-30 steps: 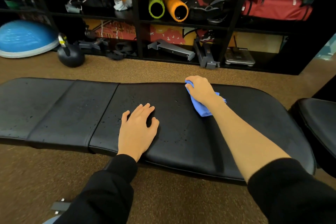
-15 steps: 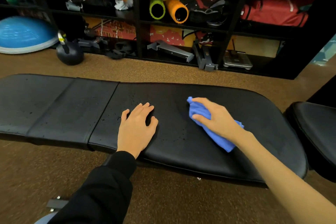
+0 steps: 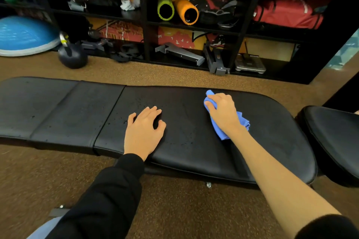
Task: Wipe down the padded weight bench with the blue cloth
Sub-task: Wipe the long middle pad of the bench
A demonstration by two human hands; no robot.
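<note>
The black padded weight bench [image 3: 58, 110] runs left to right across the view, dotted with small droplets near its middle. My right hand [image 3: 223, 111] presses the crumpled blue cloth [image 3: 240, 124] onto the pad toward the bench's far edge, right of centre, fingers closed over it. My left hand [image 3: 142, 131] lies flat on the pad near the front edge, fingers spread, holding nothing.
A second black pad [image 3: 334, 141] sits at the right. Behind the bench stands a black shelf unit [image 3: 144, 15] with foam rollers [image 3: 177, 8] and a red bag [image 3: 287, 13]. A kettlebell [image 3: 72, 55] and a blue balance dome [image 3: 23, 35] rest on the brown floor.
My right hand swept the cloth from the far edge toward me, then back away toward the far edge. My left hand stayed put.
</note>
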